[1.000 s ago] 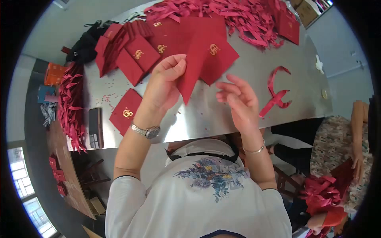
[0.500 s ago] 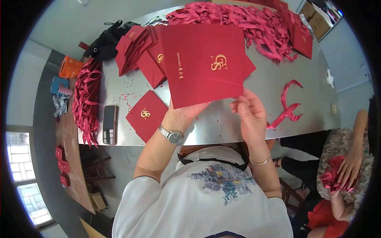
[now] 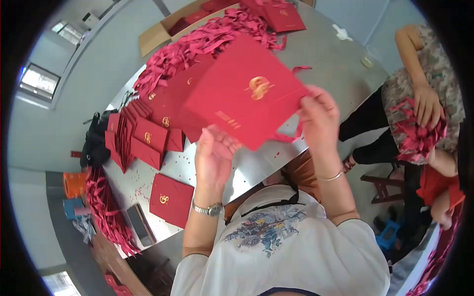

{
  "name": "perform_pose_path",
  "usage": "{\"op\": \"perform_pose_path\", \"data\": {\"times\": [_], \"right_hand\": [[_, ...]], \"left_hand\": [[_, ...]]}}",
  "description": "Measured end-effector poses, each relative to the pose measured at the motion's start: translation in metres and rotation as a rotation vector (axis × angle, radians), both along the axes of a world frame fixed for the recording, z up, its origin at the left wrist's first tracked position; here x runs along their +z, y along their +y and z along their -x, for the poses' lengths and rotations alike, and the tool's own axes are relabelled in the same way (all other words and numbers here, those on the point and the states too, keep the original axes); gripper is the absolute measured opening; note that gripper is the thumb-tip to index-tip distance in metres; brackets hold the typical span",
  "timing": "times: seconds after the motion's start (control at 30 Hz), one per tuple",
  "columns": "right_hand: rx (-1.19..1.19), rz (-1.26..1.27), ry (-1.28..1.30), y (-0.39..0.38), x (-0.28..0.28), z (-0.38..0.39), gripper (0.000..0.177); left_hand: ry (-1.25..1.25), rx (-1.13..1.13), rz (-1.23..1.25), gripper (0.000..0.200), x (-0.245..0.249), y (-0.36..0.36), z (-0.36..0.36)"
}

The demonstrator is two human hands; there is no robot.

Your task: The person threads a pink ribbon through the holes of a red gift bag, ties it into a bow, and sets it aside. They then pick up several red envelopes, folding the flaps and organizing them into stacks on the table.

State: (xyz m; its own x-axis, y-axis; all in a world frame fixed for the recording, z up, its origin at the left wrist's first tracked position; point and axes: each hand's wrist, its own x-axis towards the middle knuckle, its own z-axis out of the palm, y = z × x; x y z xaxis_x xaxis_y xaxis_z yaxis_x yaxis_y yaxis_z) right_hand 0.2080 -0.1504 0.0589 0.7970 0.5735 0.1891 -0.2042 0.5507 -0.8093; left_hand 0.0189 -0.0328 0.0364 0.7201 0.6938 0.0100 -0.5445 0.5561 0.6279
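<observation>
A flat red paper bag [image 3: 249, 101] with a gold logo is tilted in front of me over the table. Its right corner is pinched between the thumb and fingers of my right hand [image 3: 320, 116]. My left hand [image 3: 216, 155] is open, palm up, fingers slightly curled, with the fingertips right at the bag's lower left edge. Behind the bag, more red bags [image 3: 180, 93] lie partly hidden. One separate red bag [image 3: 173, 200] lies flat near the table's front edge, left of my left hand.
Red ribbons [image 3: 190, 47] are heaped along the table's back, and a ribbon bundle [image 3: 106, 212] lies at the left by a phone [image 3: 140, 224]. Folded bags [image 3: 148, 140] lean together behind. At right, another person's hand [image 3: 428, 106] rests on red ribbons [image 3: 419, 133].
My left hand has come out from under the bag and now shows open beside its lower edge. The bag has turned and tilted in my right hand. The whole view has rotated.
</observation>
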Motion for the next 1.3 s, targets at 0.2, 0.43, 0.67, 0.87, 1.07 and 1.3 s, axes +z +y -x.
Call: {"op": "perform_pose_path", "data": {"times": [0.2,0.43,0.67,0.87,1.07,1.3], "right_hand": [[-0.182,-0.306,0.242,-0.063,-0.025,-0.081,0.027],[-0.318,-0.145,0.351,-0.066,-0.018,-0.066,0.028],[-0.344,-0.109,0.273,-0.044,-0.033,-0.054,0.026],[-0.263,0.034,0.213,-0.04,-0.021,-0.041,0.03],[-0.234,0.004,0.213,-0.038,-0.039,-0.051,0.03],[-0.081,-0.134,0.358,-0.035,-0.043,-0.062,0.027]], "left_hand": [[0.381,-0.188,-0.127,0.027,-0.03,-0.045,-0.001],[0.477,-0.326,-0.203,0.027,-0.024,-0.067,-0.002],[0.408,-0.202,-0.379,0.04,-0.013,-0.064,0.002],[0.354,-0.214,-0.383,0.045,-0.01,-0.062,-0.001],[0.423,-0.21,-0.353,0.037,-0.007,-0.068,-0.001],[1.029,0.527,-1.377,0.047,-0.009,0.002,0.021]]}}
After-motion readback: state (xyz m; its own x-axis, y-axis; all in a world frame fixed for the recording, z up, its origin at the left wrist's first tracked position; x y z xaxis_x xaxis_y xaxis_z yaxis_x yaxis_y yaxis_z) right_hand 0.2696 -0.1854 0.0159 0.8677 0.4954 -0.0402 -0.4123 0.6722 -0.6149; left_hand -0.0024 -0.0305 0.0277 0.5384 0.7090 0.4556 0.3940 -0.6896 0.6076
